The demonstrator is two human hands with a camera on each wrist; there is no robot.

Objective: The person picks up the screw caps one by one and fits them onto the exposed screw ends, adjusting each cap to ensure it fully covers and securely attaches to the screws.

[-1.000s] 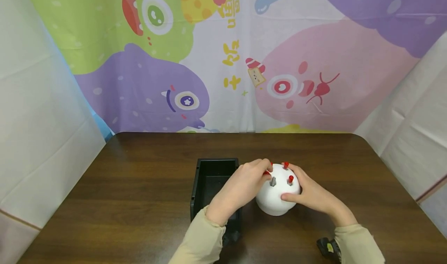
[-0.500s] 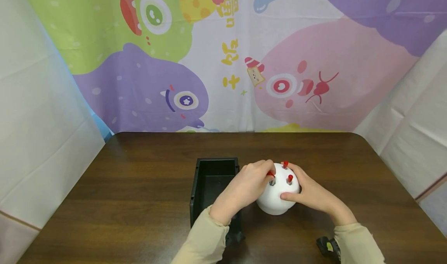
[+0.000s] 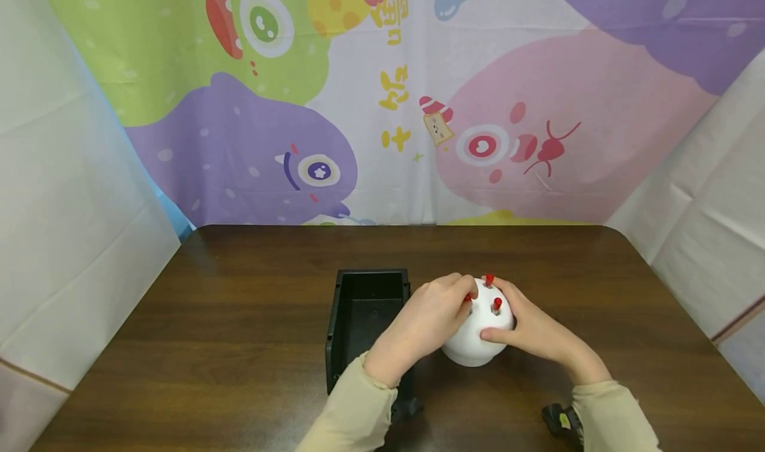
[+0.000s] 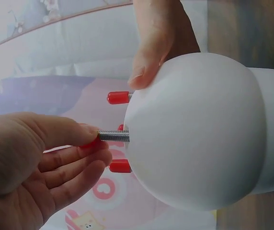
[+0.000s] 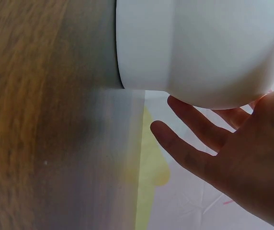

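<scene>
A white round-topped object [image 3: 472, 351] with a narrower base stands on the table, right of centre. Several red-capped threaded rods stick out of its top, among them one red cap [image 3: 497, 303] near my right thumb. My left hand [image 3: 421, 319] pinches another rod by its red end; in the left wrist view its bare metal thread [image 4: 114, 136] meets the top of the dome. My right hand [image 3: 538, 329] grips the dome from the right, thumb in front and fingers behind. In the right wrist view some of those fingertips [image 5: 177, 103] lie along its underside curve.
A deep black tray [image 3: 331, 336] stands left of the dome, partly under my left forearm. The brown wooden table [image 3: 209, 346] reaches back to a curtain [image 3: 394, 186] printed with cartoon figures. A black strapped device [image 3: 562, 420] is at my right cuff.
My left hand has moved slightly right with the red-capped rod, from beside a grey hole in the dome to over it, hiding it. My right hand keeps its grip.
</scene>
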